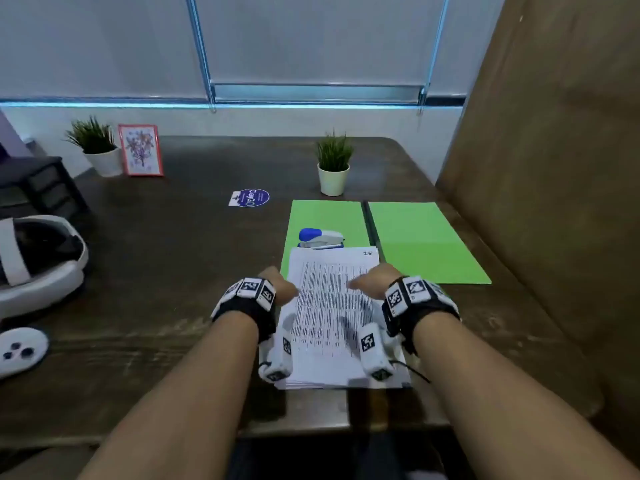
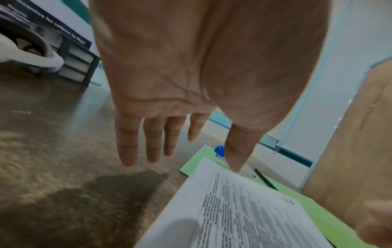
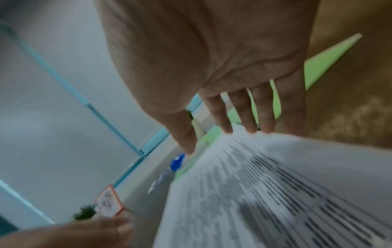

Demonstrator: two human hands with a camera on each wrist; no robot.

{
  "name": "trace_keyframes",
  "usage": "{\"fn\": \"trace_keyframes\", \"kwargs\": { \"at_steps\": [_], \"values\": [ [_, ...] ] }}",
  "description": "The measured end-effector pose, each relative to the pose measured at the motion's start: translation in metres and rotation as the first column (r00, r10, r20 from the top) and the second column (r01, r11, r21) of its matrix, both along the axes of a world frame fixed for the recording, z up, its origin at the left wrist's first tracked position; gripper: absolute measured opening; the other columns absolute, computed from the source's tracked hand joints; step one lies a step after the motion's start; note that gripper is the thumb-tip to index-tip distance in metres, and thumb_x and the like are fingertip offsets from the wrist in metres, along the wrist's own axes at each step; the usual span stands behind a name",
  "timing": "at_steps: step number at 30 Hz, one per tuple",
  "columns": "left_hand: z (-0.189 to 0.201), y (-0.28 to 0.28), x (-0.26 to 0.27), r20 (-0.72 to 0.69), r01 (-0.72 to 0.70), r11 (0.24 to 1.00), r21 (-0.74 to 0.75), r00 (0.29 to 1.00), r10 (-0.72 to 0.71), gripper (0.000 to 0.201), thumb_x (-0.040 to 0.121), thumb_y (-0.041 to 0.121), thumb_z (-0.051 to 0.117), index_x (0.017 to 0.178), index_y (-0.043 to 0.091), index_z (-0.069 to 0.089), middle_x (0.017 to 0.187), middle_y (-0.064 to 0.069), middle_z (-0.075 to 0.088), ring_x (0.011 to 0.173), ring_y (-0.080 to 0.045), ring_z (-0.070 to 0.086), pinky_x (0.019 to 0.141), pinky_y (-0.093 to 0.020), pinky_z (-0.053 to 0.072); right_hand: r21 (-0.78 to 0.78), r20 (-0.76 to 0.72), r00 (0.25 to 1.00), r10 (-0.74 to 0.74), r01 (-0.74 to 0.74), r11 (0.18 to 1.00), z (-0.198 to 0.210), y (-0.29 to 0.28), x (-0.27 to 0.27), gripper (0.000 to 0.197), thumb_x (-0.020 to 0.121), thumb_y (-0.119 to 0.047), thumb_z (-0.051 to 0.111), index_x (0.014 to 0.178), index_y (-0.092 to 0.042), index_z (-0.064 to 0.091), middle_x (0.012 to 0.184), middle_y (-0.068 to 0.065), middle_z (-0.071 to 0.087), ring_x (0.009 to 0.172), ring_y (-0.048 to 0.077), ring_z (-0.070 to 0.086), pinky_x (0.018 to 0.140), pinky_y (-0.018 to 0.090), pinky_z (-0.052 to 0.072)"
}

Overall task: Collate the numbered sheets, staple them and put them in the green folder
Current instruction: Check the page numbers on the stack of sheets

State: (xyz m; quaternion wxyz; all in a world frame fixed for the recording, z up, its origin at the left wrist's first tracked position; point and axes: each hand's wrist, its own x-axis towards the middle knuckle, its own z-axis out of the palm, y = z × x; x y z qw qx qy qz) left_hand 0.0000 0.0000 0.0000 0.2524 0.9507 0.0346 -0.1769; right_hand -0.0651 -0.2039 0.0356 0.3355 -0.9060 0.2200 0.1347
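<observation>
A stack of white printed sheets (image 1: 332, 317) lies on the dark brown wooden table (image 1: 166, 271), its near edge close to the table's front edge and its far end overlapping the left leaf of the open bright green paper folder (image 1: 426, 244). The top sheet is covered in rows of small print and carries a handwritten "25" in its far right corner. A blue and white stapler (image 1: 320, 239) sits on the folder's left leaf, just beyond the stack's far edge.

The left hand (image 1: 277, 285) is over the stack's left edge, fingers straight and spread in the left wrist view, the palm facing down and gripping nothing; the thumb (image 2: 239, 151) points toward the far corner of the paper. Whether the fingertips touch the table cannot be told. The right hand (image 1: 374, 280) is at the stack's right side, also spread wide and holding nothing; its fingertips (image 3: 250, 124) reach to the far edge of the paper in the right wrist view (which is blurred), so contact cannot be judged.

Farther back on the table stand a small green plant in a cream pot (image 1: 333, 168), a round blue sticker (image 1: 250, 198), a second plant in a white pot (image 1: 97, 147) and a red-framed flower picture (image 1: 141, 150). At the left edge lie a white headset (image 1: 38, 261) and a white controller (image 1: 20, 348).
</observation>
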Motion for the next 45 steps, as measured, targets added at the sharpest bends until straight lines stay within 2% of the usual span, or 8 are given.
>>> {"fn": "trace_keyframes", "kwargs": {
  "at_steps": [3, 7, 11, 22, 26, 29, 33, 45],
  "values": [
    [-0.009, -0.008, 0.018, -0.036, -0.038, 0.997, -0.062, 0.999, 0.036, 0.057, 0.087, 0.032, 0.071, 0.133, 0.006, 0.052, 0.137, -0.016, 0.058, 0.12, -0.033, 0.059, 0.1, -0.036, 0.048, 0.062, -0.065, 0.992, -0.107, 0.111, 0.992, -0.023, -0.011, 0.014, 0.049, 0.092, -0.031, 0.063, 0.126, 0.003, 0.054, 0.115, 0.014, 0.065, 0.099, 0.03, 0.064, 0.075, 0.03, 0.045],
    [-0.01, -0.026, 0.048, -0.121, -0.048, 0.998, -0.04, 0.992, 0.043, 0.046, 0.088, 0.033, 0.063, 0.123, 0.004, 0.061, 0.114, -0.011, 0.066, 0.096, -0.029, 0.064, 0.095, -0.038, 0.054, 0.053, -0.031, 0.966, -0.258, 0.259, 0.964, -0.043, -0.016, 0.049, 0.024, 0.086, -0.026, 0.062, 0.074, -0.009, 0.05, 0.075, 0.006, 0.056, 0.059, 0.021, 0.052, 0.061, 0.029, 0.048],
    [-0.009, -0.044, 0.054, -0.145, -0.011, 1.0, -0.001, 0.989, 0.011, 0.046, 0.101, 0.028, 0.05, 0.134, -0.003, 0.049, 0.136, -0.018, 0.055, 0.114, -0.032, 0.057, 0.094, -0.033, 0.045, 0.072, 0.014, 0.944, -0.329, 0.328, 0.942, -0.053, -0.021, 0.06, 0.025, 0.085, -0.025, 0.062, 0.069, -0.01, 0.05, 0.068, 0.005, 0.053, 0.055, 0.021, 0.05, 0.048, 0.023, 0.038],
    [-0.008, -0.035, 0.023, -0.154, -0.098, 0.995, -0.025, 0.984, 0.093, 0.056, 0.097, 0.028, 0.06, 0.14, -0.004, 0.044, 0.142, -0.02, 0.052, 0.125, -0.033, 0.056, 0.094, -0.033, 0.045, 0.131, 0.021, 0.944, -0.328, 0.323, 0.937, -0.048, -0.016, 0.032, 0.019, 0.085, -0.023, 0.062, 0.076, -0.009, 0.053, 0.067, 0.002, 0.052, 0.059, 0.02, 0.052, 0.05, 0.024, 0.038],
    [-0.007, -0.034, 0.032, -0.118, -0.104, 0.995, 0.012, 0.987, 0.105, 0.055, 0.087, 0.03, 0.069, 0.132, 0.002, 0.054, 0.131, -0.015, 0.06, 0.111, -0.03, 0.06, 0.096, -0.035, 0.05, 0.113, 0.008, 0.957, -0.291, 0.288, 0.951, -0.051, -0.021, 0.034, 0.03, 0.084, -0.027, 0.067, 0.077, -0.008, 0.046, 0.072, 0.002, 0.05, 0.077, 0.025, 0.058, 0.073, 0.032, 0.053],
    [0.001, -0.035, 0.049, 0.048, 0.013, 0.975, 0.22, 0.999, -0.024, 0.063, 0.089, 0.039, 0.066, 0.142, 0.011, 0.045, 0.142, -0.014, 0.05, 0.13, -0.034, 0.047, 0.107, -0.042, 0.043, -0.072, 0.056, 0.983, -0.175, 0.179, 0.981, -0.052, -0.027, 0.043, 0.03, 0.086, -0.036, 0.065, 0.088, -0.008, 0.053, 0.082, 0.006, 0.057, 0.075, 0.024, 0.057, 0.072, 0.031, 0.052],
    [0.004, -0.052, 0.083, 0.118, 0.252, 0.956, 0.153, 0.956, -0.27, 0.052, 0.094, 0.033, 0.061, 0.144, 0.023, 0.048, 0.134, -0.01, 0.059, 0.122, -0.032, 0.056, 0.099, -0.037, 0.048, -0.217, 0.139, 0.99, 0.007, 0.023, 0.976, -0.048, -0.033, 0.079, 0.039, 0.089, -0.034, 0.058, 0.122, -0.013, 0.059, 0.131, 0.008, 0.058, 0.114, 0.031, 0.058, 0.091, 0.038, 0.05],
    [-0.022, -0.075, 0.123, -0.014, 0.496, 0.782, 0.378, 0.847, -0.531, 0.025, 0.088, 0.037, 0.071, 0.098, 0.016, 0.065, 0.113, -0.001, 0.059, 0.108, -0.027, 0.057, 0.082, -0.038, 0.043, -0.436, -0.062, 0.982, 0.176, -0.185, 0.881, -0.054, -0.035, 0.136, 0.022, 0.087, -0.019, 0.058, 0.106, -0.01, 0.064, 0.114, 0.01, 0.062, 0.098, 0.03, 0.061, 0.081, 0.038, 0.055]
  ]
}}
